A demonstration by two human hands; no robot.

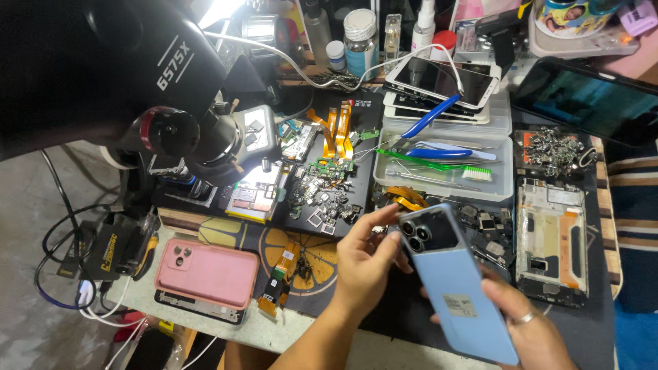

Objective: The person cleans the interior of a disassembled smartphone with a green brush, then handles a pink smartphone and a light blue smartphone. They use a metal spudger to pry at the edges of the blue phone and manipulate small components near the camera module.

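A light blue phone (459, 284) with a dark camera block is held back side up above the dark work mat (404, 322). My right hand (531, 332), a ring on one finger, grips its lower end from below. My left hand (367, 260) pinches the phone's top left corner beside the camera lenses. A pink phone case (209, 274) lies left of my left hand on the table.
A black microscope (171, 130) looms at the upper left over an opened phone (257, 195). Loose small parts (322, 199), orange flex cables (339, 127), a clear tray (442, 185) with tools, stacked phones (439, 82), a bare phone frame (552, 240) and bottles surround the mat.
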